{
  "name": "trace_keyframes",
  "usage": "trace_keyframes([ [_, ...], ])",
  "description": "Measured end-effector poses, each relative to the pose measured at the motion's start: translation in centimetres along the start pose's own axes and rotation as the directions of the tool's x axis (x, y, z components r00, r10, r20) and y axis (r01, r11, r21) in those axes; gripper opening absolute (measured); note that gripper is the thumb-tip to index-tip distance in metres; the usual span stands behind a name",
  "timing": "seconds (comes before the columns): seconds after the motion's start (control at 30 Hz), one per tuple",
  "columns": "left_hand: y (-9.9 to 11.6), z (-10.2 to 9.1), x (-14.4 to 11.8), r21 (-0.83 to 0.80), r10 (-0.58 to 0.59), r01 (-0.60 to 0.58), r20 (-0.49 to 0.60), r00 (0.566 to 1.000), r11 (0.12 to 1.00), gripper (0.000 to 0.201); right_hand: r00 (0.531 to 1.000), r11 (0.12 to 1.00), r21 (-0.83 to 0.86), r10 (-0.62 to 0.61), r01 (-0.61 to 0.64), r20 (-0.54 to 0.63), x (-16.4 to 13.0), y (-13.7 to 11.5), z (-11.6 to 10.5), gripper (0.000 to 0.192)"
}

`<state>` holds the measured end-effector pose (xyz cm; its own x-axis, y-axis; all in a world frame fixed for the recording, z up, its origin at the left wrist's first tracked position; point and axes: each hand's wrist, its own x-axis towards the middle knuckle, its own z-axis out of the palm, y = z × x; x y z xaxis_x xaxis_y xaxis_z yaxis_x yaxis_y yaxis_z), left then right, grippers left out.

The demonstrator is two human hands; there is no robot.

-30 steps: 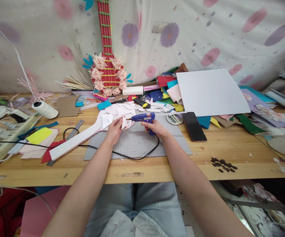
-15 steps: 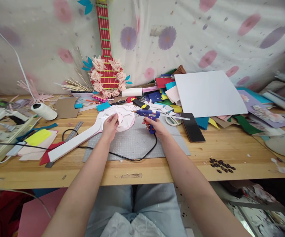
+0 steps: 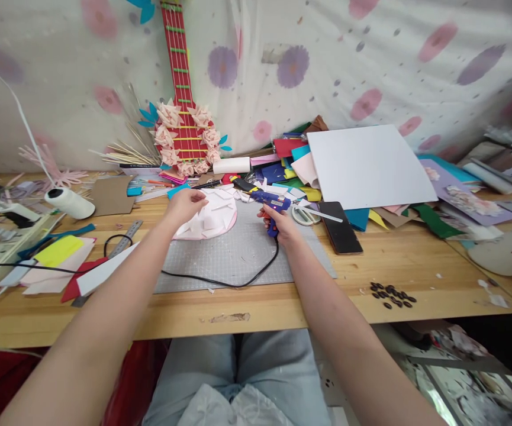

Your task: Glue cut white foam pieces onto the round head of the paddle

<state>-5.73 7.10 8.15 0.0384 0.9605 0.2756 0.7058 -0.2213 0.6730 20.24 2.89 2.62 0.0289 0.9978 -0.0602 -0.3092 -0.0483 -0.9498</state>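
— Gripping the blue glue gun (image 3: 270, 205) by its handle: right hand (image 3: 280, 228), fingers curled shut around the grip, nozzle aimed left, clear glue stick (image 3: 322, 212) poking out of the back end toward the right.

— And the left hand (image 3: 185, 203)?

— Resting fingers-down on the near-left edge of the pink round foam piece (image 3: 211, 219), fingers loosely bent, pressing rather than pinching; exact grip hard to tell from this angle.

— Placement of that pink round foam piece?

— Lying flat at the far-left corner of the grey cutting mat (image 3: 242, 257), covered with white folded paper petals (image 3: 215, 208). Glue gun just right of it, nozzle close to its far-right rim, touching or not impossible to say.

— Around the cutting mat?

— Black cord (image 3: 220, 283) looping across its near side from the gun. Left of the mat: metal ruler (image 3: 126, 235), long white foam strip (image 3: 105, 270), yellow and pink sheets (image 3: 55, 254). Right of the mat: black phone (image 3: 338, 226), lying flat, just beside the mat's edge. Farther right, near the table's front: small heap of dark beads (image 3: 391, 294). Behind the mat: pile of coloured foam scraps (image 3: 289, 168), large white board (image 3: 366, 165), red toy guitar (image 3: 183, 127) with pink flowers propped against the floral cloth.
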Motion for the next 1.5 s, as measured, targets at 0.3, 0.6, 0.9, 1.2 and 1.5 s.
trace_keyframes([
  [0.3,-1.3,-1.8,0.5,0.157,0.162,-0.232,0.366,0.916,0.96,0.031,1.0,0.998,-0.059,-0.007,0.007,0.006,-0.3,0.0,0.3,0.039],
  [0.6,-2.2,-0.2,0.1,0.218,0.187,-0.297,0.414,0.891,0.93,0.051,1.0,0.999,-0.054,-0.01,0.011,0.009,-0.3,0.1,0.3,0.037],
  [0.9,-3.1,0.1,0.2,0.235,0.184,-0.304,0.425,0.886,0.923,0.054,1.0,0.997,-0.078,-0.016,0.017,0.013,-0.3,-0.1,0.4,0.036],
  [1.2,-3.0,-1.4,0.0,0.067,0.199,-0.226,0.277,0.94,0.972,0.045,1.0,0.999,-0.053,-0.009,0.009,-0.004,-0.2,0.1,0.3,0.039],
  [1.5,-3.5,0.2,-1.1,0.086,0.141,-0.163,0.225,0.964,0.983,0.04,1.0,0.994,-0.109,-0.021,0.02,-0.007,-0.1,0.3,0.2,0.04],
])
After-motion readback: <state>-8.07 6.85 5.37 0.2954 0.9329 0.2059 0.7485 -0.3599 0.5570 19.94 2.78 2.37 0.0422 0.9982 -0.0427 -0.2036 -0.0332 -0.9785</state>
